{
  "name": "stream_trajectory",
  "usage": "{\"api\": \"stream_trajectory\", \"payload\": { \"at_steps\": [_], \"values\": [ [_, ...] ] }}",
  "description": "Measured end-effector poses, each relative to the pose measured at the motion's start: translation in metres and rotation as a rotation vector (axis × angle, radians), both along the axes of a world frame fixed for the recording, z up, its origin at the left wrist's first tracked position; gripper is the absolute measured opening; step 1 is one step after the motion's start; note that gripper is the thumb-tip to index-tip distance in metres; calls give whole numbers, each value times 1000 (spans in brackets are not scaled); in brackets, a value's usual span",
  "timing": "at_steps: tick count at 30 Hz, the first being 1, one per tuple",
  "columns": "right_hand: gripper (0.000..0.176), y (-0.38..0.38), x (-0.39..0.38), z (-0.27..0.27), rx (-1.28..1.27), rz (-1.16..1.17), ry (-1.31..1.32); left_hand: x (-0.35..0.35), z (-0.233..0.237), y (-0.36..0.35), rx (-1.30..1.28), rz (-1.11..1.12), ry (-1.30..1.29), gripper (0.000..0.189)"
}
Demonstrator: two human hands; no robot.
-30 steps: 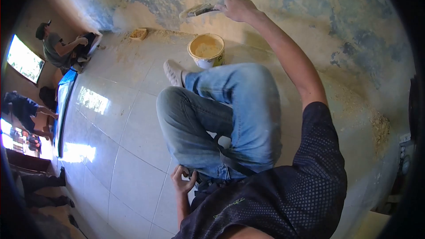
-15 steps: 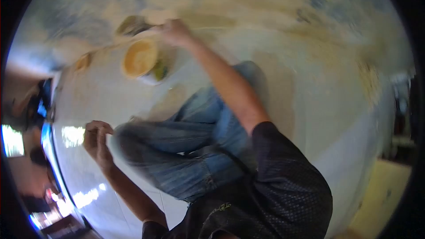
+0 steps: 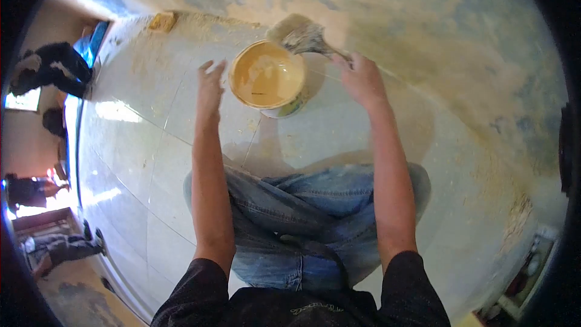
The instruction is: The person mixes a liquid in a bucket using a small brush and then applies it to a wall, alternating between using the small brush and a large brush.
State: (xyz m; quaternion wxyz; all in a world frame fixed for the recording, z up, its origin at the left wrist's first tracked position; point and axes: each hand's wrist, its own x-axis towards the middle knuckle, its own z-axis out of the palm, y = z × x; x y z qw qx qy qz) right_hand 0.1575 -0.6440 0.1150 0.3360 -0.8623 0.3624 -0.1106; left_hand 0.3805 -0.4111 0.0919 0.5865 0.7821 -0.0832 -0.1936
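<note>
My right hand (image 3: 363, 82) grips the handle of a wide paintbrush (image 3: 302, 36), whose broad, pale bristles overlap the far rim of a bucket (image 3: 236, 88). Inside the bucket lies yellow-orange paint (image 3: 269, 79). Just left of the bucket is my left hand (image 3: 210, 88), its fingers apart and holding nothing, with the fingertips close to the rim. The bucket stands on the tiled floor in front of my crossed legs (image 3: 302, 206).
A patchy, yellow-smeared wall (image 3: 411, 6) rises beyond the bucket. On the floor at its foot sits a yellowish block (image 3: 163, 22). Crumbs and dust (image 3: 517, 221) lie along the wall's base. Other people (image 3: 57, 69) stand at the left, past the floor's edge.
My view has turned, so the bucket appears further right. My left hand has come up from beside my knee to the bucket. The brush has moved from the wall to above the bucket.
</note>
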Motion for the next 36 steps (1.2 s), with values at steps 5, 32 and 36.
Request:
{"api": "stream_trajectory", "payload": {
  "at_steps": [5,32,36],
  "values": [
    [51,-11,33,-45,255,-141,-285,-4,7,-31,-94,-74,22,86],
    [45,25,27,3,182,193,-20,-20,46,13,536,-435,-508,55],
    [45,42,30,30,-194,155,40,-19,89,7,573,-761,43,54]
  ]
}}
